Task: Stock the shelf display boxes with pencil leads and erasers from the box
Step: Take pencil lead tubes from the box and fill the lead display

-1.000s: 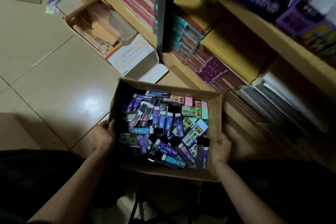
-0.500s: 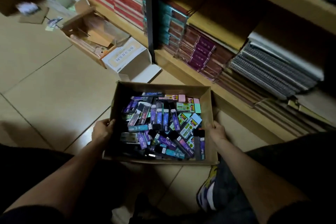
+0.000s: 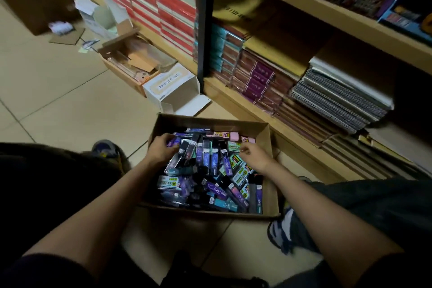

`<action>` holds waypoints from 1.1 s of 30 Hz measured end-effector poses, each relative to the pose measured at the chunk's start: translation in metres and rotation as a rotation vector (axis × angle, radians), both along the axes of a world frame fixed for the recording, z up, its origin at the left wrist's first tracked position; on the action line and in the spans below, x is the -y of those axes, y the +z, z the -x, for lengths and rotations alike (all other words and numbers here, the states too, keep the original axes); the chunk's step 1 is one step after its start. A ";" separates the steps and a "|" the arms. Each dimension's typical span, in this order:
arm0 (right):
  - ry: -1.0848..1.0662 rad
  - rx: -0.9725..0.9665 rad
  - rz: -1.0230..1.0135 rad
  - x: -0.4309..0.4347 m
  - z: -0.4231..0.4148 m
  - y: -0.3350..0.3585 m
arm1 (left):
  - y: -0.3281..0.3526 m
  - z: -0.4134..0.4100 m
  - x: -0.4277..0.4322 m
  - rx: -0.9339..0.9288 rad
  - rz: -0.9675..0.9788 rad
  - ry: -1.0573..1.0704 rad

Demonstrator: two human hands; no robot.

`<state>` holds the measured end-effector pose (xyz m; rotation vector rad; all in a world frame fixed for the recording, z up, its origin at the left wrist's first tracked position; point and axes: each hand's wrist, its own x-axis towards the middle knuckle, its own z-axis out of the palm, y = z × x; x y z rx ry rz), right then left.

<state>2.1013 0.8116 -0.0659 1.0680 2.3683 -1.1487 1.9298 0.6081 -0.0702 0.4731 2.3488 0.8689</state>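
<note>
Whoever's wearing the camera has on a dark, near-black top with short sleeves (image 3: 32, 271), so the forearms are bare right down to the left hand (image 3: 161, 148) and right hand (image 3: 253, 156). The loose legwear (image 3: 374, 206) is dark too. The left sneaker (image 3: 106, 147) looks grey-blue with yellowish trim, and the right sneaker (image 3: 281, 227) is white with dark blue panels.

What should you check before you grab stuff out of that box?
1. Cardboard box set down, top open: ok.
2. Pencil lead cases and erasers inside it: ok.
3. Left hand in the box, on the lead cases: ok.
4. Right hand in the box, by the erasers: ok.
5. Either hand's grip on a piece: cannot tell.
6. Display box to fill, in view: cannot tell.
</note>
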 end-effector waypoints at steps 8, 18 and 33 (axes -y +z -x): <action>-0.050 0.159 0.174 0.006 -0.015 -0.061 | -0.052 -0.004 0.008 0.210 0.102 0.055; -0.052 0.186 -0.122 0.005 0.026 -0.100 | -0.095 -0.008 -0.008 -0.126 0.345 -0.020; -0.480 -0.091 0.146 0.068 0.041 -0.090 | -0.094 -0.037 -0.004 -0.262 0.456 -0.075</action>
